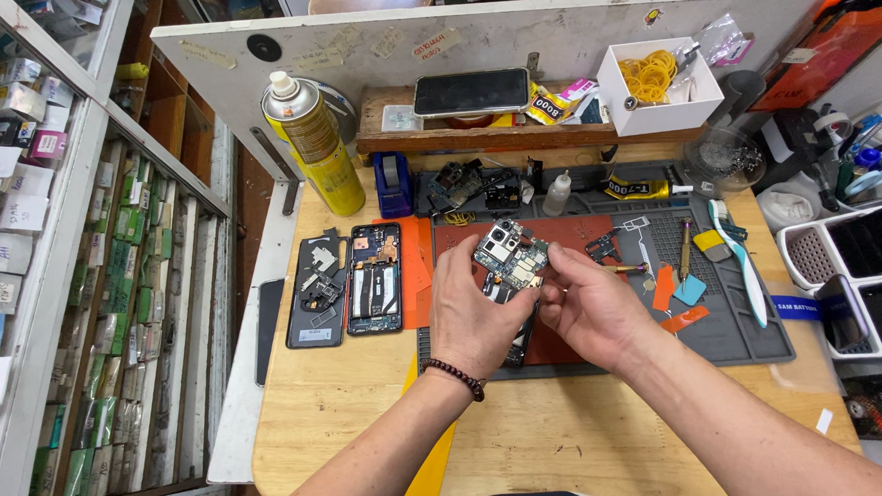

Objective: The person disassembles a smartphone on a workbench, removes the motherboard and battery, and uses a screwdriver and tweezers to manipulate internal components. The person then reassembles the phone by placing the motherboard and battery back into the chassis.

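- Over the red mat (pixel 569 234), the left hand (pixel 474 311) and right hand (pixel 587 306) pinch a phone circuit board (pixel 509 255) between closed fingertips.
- The board's lower edge is hidden behind the fingers; the dark part beneath the hands is hard to make out.
- A white box (pixel 688 103) holds yellow rubber bands (pixel 649 75).
- An opened phone (pixel 373 279) lies left of the mat.

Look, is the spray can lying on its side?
No, the yellow spray can stands upright at the back left of the wooden table, its white cap on top.
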The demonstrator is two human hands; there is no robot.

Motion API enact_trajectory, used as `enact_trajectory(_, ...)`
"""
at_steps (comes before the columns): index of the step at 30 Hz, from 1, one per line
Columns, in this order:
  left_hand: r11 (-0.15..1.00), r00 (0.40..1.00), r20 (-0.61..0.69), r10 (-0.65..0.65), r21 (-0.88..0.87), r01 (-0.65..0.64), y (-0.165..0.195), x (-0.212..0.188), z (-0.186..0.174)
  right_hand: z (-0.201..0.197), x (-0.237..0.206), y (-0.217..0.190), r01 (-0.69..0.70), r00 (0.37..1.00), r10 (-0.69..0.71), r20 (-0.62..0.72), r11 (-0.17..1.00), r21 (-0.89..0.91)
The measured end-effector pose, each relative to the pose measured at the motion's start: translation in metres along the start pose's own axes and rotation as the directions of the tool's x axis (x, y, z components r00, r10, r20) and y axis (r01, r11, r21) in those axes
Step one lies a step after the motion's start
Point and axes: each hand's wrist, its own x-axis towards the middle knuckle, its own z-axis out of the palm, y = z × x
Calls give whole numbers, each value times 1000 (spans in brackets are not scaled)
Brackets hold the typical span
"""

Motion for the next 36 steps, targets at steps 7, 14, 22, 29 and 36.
enact_trajectory(7, 999, 999, -14, 33, -3, -33, -3, 1, 3, 1, -1, -1, -24, 1000, 25, -9, 997, 67)
enact_trajectory(14, 1000, 1000, 20, -17, 26, 17, -3, 4, 0, 0, -1, -3, 51, 999, -52, -18, 998, -44)
enact_trajectory(22, 987, 991, 65, -119, 113, 111, 11, 12, -7, 11, -3, -4, 214, 973, -229, -34, 945, -246)
enact_trajectory(29, 983, 984, 70, -164, 100, 156, 8, 16, -6, 18, -5, -6, 329, 938, -344, 35, 856, -398)
enact_trajectory(36, 365, 730, 607, -313, -633, 683, -34, 38, -9, 15, -3, -18, 280, 950, -311, -25, 885, -372)
